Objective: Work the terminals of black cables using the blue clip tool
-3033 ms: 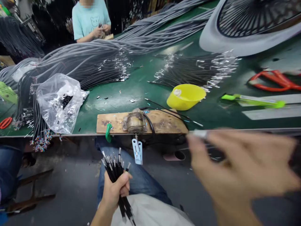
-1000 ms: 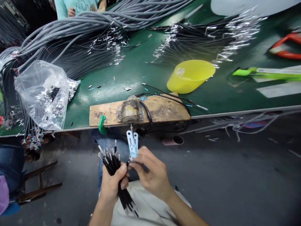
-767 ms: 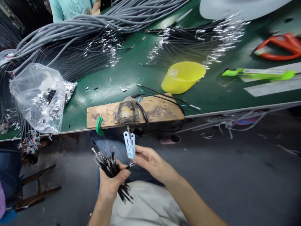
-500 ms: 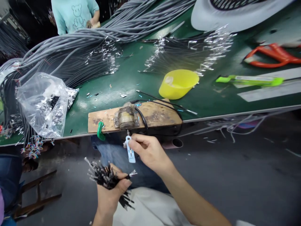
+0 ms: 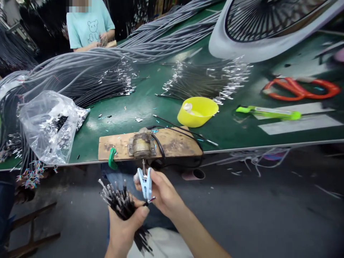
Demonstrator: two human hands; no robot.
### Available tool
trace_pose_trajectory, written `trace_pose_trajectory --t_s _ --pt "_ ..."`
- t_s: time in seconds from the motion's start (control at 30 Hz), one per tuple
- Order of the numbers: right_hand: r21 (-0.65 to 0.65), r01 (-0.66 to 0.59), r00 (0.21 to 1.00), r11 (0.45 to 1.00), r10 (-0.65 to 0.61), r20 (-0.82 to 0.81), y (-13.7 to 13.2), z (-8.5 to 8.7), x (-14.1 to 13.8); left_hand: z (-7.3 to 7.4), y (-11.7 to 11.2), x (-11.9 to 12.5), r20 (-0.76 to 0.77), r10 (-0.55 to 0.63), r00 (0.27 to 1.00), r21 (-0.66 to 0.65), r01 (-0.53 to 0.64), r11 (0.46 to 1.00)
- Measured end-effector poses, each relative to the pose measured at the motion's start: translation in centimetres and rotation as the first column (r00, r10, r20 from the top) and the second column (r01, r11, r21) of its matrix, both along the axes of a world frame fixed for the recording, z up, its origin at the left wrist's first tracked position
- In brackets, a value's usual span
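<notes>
My left hand (image 5: pixel 125 222) is closed round a bundle of short black cables (image 5: pixel 120 200) with stripped, silvery ends. One cable end with thin wires sticks out to the right at my left thumb. My right hand (image 5: pixel 161 191) pinches a light-blue clothespin (image 5: pixel 146 184) by its handles, and its lower tip meets that cable end. The clothespin sits at the shaft of a small motor (image 5: pixel 142 145), which is fixed on a wooden board (image 5: pixel 177 141) at the table's edge. Whether the jaws grip the wires I cannot tell.
A green clamp (image 5: pixel 112 158) stands on the board's left end. On the green table (image 5: pixel 123 114) lie a plastic bag (image 5: pixel 48 125), grey cables (image 5: pixel 102 53), a yellow cup (image 5: pixel 197 113), a green cutter (image 5: pixel 268 111), orange-handled scissors (image 5: pixel 301 89) and a fan (image 5: pixel 223 43). A person (image 5: pixel 90 27) works opposite.
My right hand has brought the clothespin down and turned it edge-on, so its tip now meets the cable end at my left thumb. The left hand still holds the bundle. The camera view has shifted.
</notes>
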State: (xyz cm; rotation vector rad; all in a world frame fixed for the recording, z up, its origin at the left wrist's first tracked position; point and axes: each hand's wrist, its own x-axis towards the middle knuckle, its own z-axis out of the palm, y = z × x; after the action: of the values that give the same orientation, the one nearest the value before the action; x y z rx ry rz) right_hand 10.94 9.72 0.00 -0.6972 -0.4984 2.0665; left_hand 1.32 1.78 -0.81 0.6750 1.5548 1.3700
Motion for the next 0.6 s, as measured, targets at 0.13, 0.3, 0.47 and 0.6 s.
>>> trace_pose_trajectory --t_s 0.13,0.3,0.47,0.6 --pt "-0.080 -0.007 1.000 0.997 0.005 -0.023 -0.5 -2.1 0.6 -0.8 0.4 -2.2 0.142 -0.129 0.981 -0.154 0.151 0.976" --pt "0.207 0.040 0.983 0.977 -0.075 0.165 -2.6 -3.2 2.6 -0.9 -0.7 -2.0 0.154 -0.076 0.985 -0.211 0.108 0.971" --pt "0.639 -0.036 0.818 0.769 -0.344 0.461 -4.2 -1.3 3.4 0.2 -2.7 0.7 0.067 0.035 0.997 -0.117 -0.027 0.993" --pt "0.711 -0.130 0.702 0.691 -0.443 0.558 -3.8 -1.4 2.9 0.6 -3.0 1.2 0.188 -0.002 0.982 -0.133 0.027 0.991"
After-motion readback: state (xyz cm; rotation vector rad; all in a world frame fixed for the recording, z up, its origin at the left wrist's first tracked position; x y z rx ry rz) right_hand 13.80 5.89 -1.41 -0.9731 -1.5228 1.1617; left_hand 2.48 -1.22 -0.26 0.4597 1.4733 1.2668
